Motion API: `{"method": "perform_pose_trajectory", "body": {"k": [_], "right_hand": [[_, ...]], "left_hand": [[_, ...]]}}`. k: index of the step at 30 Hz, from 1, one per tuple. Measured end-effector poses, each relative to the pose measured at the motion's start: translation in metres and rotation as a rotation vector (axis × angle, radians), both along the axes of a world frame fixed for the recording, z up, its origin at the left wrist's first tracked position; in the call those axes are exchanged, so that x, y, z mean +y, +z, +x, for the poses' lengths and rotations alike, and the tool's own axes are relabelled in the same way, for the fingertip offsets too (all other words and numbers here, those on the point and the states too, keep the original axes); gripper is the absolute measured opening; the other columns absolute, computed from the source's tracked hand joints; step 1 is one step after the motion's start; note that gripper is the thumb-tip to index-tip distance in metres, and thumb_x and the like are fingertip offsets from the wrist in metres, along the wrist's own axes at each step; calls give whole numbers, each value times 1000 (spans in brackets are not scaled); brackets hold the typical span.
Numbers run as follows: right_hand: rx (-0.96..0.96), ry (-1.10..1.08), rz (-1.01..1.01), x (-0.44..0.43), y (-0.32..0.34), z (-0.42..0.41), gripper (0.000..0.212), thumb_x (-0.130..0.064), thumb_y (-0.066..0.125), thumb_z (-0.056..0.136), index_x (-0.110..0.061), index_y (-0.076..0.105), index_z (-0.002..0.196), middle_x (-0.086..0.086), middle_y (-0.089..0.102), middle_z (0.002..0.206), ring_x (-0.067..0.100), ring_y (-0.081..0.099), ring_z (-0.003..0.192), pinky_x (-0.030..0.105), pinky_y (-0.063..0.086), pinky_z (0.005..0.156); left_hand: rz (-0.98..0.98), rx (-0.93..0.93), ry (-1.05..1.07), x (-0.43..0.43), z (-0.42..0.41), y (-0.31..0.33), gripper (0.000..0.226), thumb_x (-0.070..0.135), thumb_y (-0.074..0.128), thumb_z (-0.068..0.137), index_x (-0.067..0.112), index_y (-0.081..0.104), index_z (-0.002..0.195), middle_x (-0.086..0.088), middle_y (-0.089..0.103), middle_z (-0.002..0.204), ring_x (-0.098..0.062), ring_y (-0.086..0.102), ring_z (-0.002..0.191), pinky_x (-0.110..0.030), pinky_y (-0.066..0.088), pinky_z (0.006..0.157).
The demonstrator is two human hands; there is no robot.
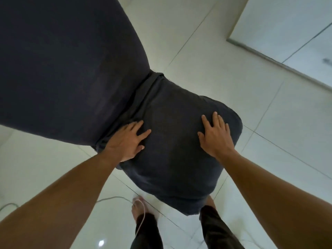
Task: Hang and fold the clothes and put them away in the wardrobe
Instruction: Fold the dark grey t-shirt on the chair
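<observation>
**Both palms flat on the dark cloth**

The dark garment lies spread out in front of me, stretching from the upper left down toward my legs; what carries it is hidden beneath it; a bunched fold crosses it near the middle. My left hand rests flat on it just beside that fold, fingers straight and slightly spread; my right hand rests flat nearer the cloth's right edge, fingers spread too; neither pinches the cloth. Below the hem show my dark trousers and a bare foot; a thin cable runs across the tiled floor and over that foot; a white panel stands at the upper right.
</observation>
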State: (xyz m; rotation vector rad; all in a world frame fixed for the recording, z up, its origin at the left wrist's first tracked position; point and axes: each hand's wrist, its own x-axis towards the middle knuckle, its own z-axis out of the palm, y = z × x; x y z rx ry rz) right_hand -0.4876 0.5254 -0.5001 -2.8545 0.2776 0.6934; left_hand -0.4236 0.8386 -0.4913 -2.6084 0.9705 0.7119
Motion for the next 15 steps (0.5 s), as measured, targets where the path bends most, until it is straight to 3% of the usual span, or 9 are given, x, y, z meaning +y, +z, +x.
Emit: {"method": "perform_pose_trajectory", "body": {"k": [6, 10, 15], "right_hand": [[-32, -218, -10, 26, 0, -56, 69, -50, 41, 104, -23, 14, 162, 16, 3, 169, 36, 7, 155, 52, 13, 124], [-68, -358, 43, 64, -4, -106, 60, -44, 45, 104, -21, 28, 157, 16, 21, 165, 38, 24, 150, 52, 27, 121], [-177, -417, 65, 101, -14, -151, 36, -36, 41, 106, -18, 49, 136, 11, 50, 139, 30, 51, 122, 44, 48, 105]], "left_hand": [[-105, -61, -137, 23, -5, -18, 68, 53, 36, 101, 29, 12, 160, -13, 16, 165, -32, 17, 151, -44, 22, 121], [-104, -79, -180, 44, -21, -23, 66, 53, 36, 101, 29, 17, 159, -12, 21, 164, -33, 19, 150, -47, 21, 121], [-183, -186, -132, 62, -40, -31, 57, 49, 50, 96, 27, 46, 148, -15, 51, 145, -36, 43, 136, -51, 38, 109]]}}
